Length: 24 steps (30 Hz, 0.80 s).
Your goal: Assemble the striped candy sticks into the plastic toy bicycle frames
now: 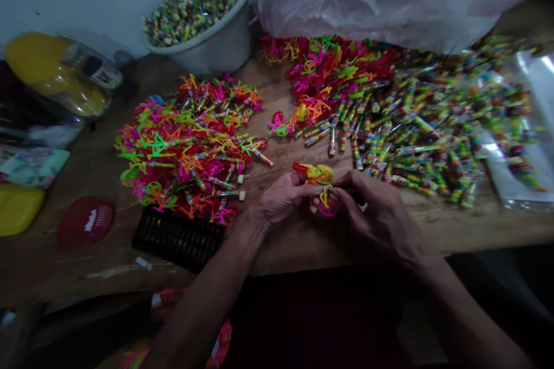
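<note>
My left hand point(283, 195) is closed around small bright plastic toy pieces point(319, 174), yellow and red at the top, with a pink ring hanging below the fingers. Close on its right, my right hand point(374, 204) pinches at the same pieces, its fingertips partly hidden. Left of my hands lies a heap of coloured plastic pieces point(186, 150), some joined to candy-filled tubes. A second heap of loose plastic pieces point(329, 69) lies beyond my hands. To the right spread many clear tubes of coloured candy point(415, 138).
A grey tub point(216, 43) full of tubes stands at the back. A large translucent plastic bag point(367, 0) hangs over the far heap. A black slotted tray point(177, 239), a red lid point(85, 222) and a yellow container point(19, 207) lie left. Clear plastic sheeting point(502, 176) lies right.
</note>
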### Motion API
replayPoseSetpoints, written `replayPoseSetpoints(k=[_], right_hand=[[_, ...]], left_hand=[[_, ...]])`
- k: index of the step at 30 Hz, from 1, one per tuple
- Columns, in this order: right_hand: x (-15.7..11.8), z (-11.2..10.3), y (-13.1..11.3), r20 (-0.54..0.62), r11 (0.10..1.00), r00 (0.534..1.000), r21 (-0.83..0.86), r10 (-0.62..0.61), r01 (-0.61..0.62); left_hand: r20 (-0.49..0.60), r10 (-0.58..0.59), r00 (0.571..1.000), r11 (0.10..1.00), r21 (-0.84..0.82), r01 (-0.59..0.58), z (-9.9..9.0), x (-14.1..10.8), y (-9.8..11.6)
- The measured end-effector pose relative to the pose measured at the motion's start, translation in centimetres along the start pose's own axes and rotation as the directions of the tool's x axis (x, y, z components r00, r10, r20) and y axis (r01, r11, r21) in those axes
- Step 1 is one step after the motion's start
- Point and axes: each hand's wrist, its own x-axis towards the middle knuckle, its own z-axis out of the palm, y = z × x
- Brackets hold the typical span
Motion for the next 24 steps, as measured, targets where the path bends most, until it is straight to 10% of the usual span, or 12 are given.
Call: replayPoseSetpoints(k=[8, 13, 19, 24], right_hand=[[1.4, -0.3, 1.1, -0.081, 0.952, 0.976, 0.252, 0.201, -0.175], [2.8, 0.7, 1.2, 0.327, 0.778, 0.94, 0.564, 0.098, -0.277], [2.6, 1.6, 1.9, 0.093, 0.788, 0.967, 0.563, 0.239, -0.249], [2.5, 0.7, 1.7, 0.175, 0.67, 0.939, 0.662, 0.297, -0.336]], left_hand=[[-0.03, -0.034, 0.999, 0.994, 0.102, 0.037, -1.9, -1.0, 0.4], [-0.01, -0.075, 0.997, 0.99, 0.116, 0.076, -1.8, -1.4, 1.1], [0.069, -0.181, 0.981, 0.983, -0.023, 0.183, -2.1, -1.8, 1.5], [0.157, -0.199, 0.967, 0.98, 0.006, 0.2, -1.9, -1.4, 1.3]])
